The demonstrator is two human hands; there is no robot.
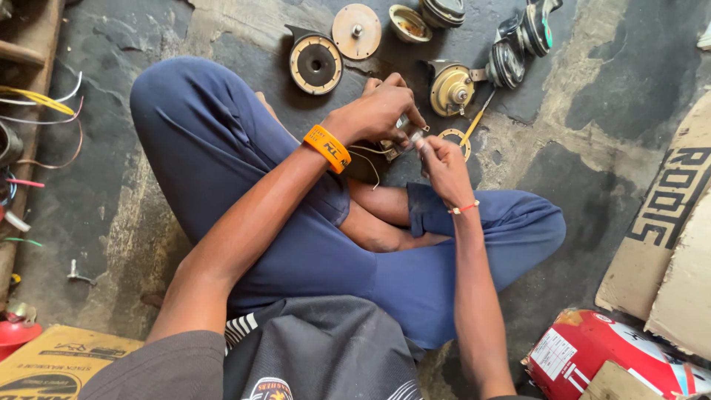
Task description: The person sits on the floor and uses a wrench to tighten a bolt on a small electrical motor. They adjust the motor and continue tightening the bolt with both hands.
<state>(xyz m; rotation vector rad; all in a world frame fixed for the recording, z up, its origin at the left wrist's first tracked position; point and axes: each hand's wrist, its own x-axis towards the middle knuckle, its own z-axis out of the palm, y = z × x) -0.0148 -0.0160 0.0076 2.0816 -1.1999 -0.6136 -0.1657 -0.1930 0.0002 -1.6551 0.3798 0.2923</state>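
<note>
I sit cross-legged on a stone floor in blue trousers. My left hand (378, 111), with an orange wristband, grips a small metal part (406, 135) with thin pale wires trailing from it. My right hand (443, 164), with a red thread bracelet, pinches the same part from the right side. Both hands meet just above my knees. A thin ring gasket (453, 138) and a yellow-handled screwdriver (478, 120) lie on the floor just beyond my right hand.
Several round horn shells and discs (316, 64) lie scattered on the floor ahead. Loose coloured wires (44, 104) hang at the left. Cardboard sheets (666, 222) lean at the right, a red tank-like object (600, 355) sits lower right, a cardboard box (52, 363) lower left.
</note>
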